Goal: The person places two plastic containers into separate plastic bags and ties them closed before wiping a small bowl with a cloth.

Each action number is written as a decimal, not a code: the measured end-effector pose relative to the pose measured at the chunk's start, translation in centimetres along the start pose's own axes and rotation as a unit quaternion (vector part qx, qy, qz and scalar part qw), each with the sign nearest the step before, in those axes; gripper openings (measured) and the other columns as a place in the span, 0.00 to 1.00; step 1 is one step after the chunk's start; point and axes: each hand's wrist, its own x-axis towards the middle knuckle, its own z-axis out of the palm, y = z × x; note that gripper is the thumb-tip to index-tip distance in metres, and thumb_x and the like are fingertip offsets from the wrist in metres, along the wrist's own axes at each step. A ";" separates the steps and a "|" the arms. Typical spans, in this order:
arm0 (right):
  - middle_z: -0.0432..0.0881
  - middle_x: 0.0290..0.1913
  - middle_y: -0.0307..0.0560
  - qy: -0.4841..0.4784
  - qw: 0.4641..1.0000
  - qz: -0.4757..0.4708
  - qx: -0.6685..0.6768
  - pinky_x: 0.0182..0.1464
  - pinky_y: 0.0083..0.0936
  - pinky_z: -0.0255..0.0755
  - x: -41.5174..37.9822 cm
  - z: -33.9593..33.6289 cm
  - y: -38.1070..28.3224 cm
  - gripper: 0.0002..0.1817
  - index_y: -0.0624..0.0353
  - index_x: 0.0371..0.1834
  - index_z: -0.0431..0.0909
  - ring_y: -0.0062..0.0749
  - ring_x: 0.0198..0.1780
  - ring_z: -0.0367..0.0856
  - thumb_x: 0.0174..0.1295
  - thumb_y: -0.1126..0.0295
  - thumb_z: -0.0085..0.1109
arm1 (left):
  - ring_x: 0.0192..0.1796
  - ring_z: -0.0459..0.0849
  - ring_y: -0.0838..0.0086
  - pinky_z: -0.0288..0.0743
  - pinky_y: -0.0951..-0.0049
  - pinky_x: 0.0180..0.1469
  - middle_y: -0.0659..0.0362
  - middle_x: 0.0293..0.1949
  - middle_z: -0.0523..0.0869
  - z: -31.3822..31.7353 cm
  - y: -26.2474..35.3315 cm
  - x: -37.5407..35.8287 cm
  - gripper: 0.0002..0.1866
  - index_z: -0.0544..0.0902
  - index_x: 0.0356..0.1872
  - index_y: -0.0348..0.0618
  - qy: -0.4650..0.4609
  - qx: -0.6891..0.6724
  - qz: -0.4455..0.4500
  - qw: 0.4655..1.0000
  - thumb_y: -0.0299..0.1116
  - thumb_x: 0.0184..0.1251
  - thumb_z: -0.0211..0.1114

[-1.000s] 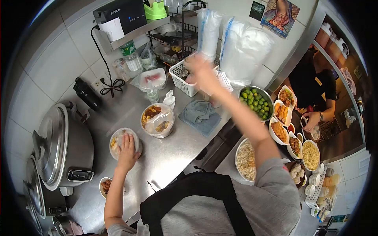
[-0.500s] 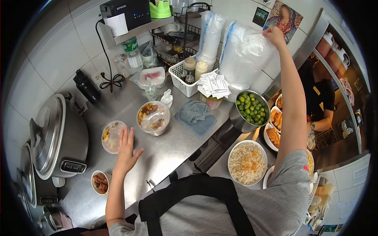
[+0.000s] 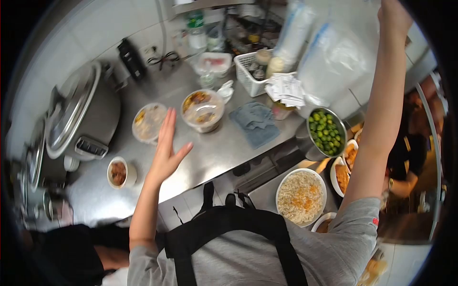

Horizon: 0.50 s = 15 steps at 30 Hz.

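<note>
My left hand (image 3: 167, 152) is open, fingers stretched, over the steel counter (image 3: 200, 164). Its fingertips overlap the edge of a lidded clear food container (image 3: 150, 125). Close to its right stands a second, deeper lidded container (image 3: 203, 110) with yellow and brown food. A white cup of brown meat (image 3: 118, 172) is to its left. My right hand (image 3: 396, 18) is raised to the top edge of the view, closed at the upper edge of a clear plastic bag (image 3: 336, 59) in the hanging stack. The fingertips are partly cut off and blurred.
A blue cloth (image 3: 255, 124), paper slips (image 3: 286, 89) and a white basket (image 3: 250, 76) lie along the counter. A pot of green limes (image 3: 327, 133) and a rice bowl (image 3: 301, 196) stand right. Left are large cookers (image 3: 88, 114). People in black (image 3: 408, 152) stand right and lower left (image 3: 67, 255).
The view has shifted, so the counter sits higher and the wall shelf is mostly cut off. My right hand has gone higher, to the frame's edge. Another person has appeared at lower left.
</note>
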 end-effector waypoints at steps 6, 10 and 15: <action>0.70 0.25 0.41 -0.396 0.866 -0.136 0.273 0.35 0.29 0.67 -21.1 6.4 -31.2 0.06 0.58 0.21 0.70 0.31 0.29 0.71 0.39 0.70 0.52 | 0.69 0.53 0.63 0.50 0.64 0.66 0.47 0.66 0.55 -1.6 1.0 2.4 0.51 0.47 0.68 0.46 0.015 -0.623 0.044 0.781 0.46 0.46 0.70; 0.71 0.24 0.37 -0.485 0.787 -0.128 0.360 0.37 0.27 0.66 -31.1 4.7 -38.9 0.03 0.57 0.21 0.73 0.30 0.33 0.72 0.43 0.71 0.52 | 0.47 0.79 0.73 0.73 0.74 0.48 0.57 0.46 0.79 0.1 -2.8 -0.7 0.29 0.68 0.57 0.42 0.025 -0.377 -0.139 0.915 0.29 0.52 0.68; 0.76 0.33 0.47 -0.370 0.835 0.029 0.406 0.40 0.30 0.73 -21.9 5.4 -36.6 0.09 0.63 0.29 0.73 0.34 0.37 0.77 0.42 0.75 0.53 | 0.40 0.79 0.78 0.74 0.77 0.43 0.60 0.38 0.82 -0.2 -7.0 -3.9 0.15 0.77 0.46 0.38 0.016 -0.332 -0.101 0.938 0.22 0.55 0.63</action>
